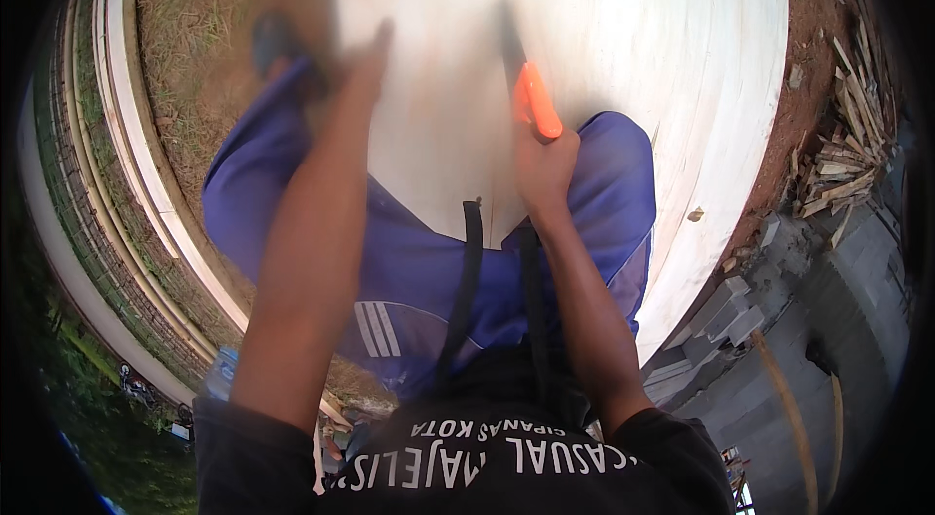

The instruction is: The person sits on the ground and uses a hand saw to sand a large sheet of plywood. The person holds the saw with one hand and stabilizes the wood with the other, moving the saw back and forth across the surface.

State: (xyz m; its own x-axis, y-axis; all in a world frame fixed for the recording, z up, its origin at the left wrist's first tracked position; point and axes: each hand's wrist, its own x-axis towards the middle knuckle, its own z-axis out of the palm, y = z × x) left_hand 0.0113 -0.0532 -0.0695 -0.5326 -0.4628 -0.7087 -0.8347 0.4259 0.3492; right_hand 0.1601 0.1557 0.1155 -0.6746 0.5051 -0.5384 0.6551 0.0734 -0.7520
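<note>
A handsaw with an orange handle [542,102] is held in my right hand [546,164], between my knees. Its dark, blurred blade [509,33] points away from me and lies along a thin straight line in a pale plywood sheet [431,128]. At the sheet's left edge is my left hand [363,69], also blurred, with the thumb on the top face and the other fingers hidden past the edge. My legs in blue trousers [613,149] bend on both sides of the saw. A black strap [471,252] hangs from my waist onto the plywood.
Grass and soil [190,18] border the plywood on the left, with long pale boards [146,171] beyond. To the right lie bare earth [811,76], a pile of wood scraps [840,164] and grey blocks [730,310]. A dry leaf [696,214] rests on the sheet.
</note>
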